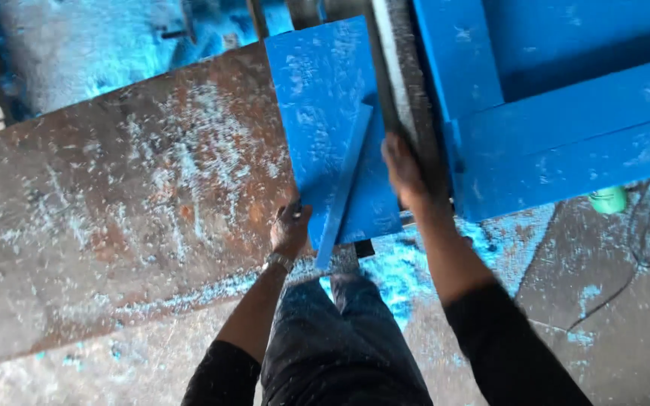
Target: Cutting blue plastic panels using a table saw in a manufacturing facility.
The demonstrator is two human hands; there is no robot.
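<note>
While your left hand [290, 229] pinches the near end of a thin blue strip [344, 184], fingers closed on it, your right hand [404, 173] grips the right edge of the blue board [317, 98] beneath the strip. The board lies on a rusty, dust-flecked surface [114, 210] left of your hands. A blue frame [558, 143] stands just right of your right hand.

Both arms outstretched, left hand [290, 229] and right hand [404, 171] clasping.

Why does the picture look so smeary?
Head view: the whole frame is motion-blurred, so the white specks on the rusty table streak; the left hand, right hand and blue board have soft edges; colours look very blue.
</note>
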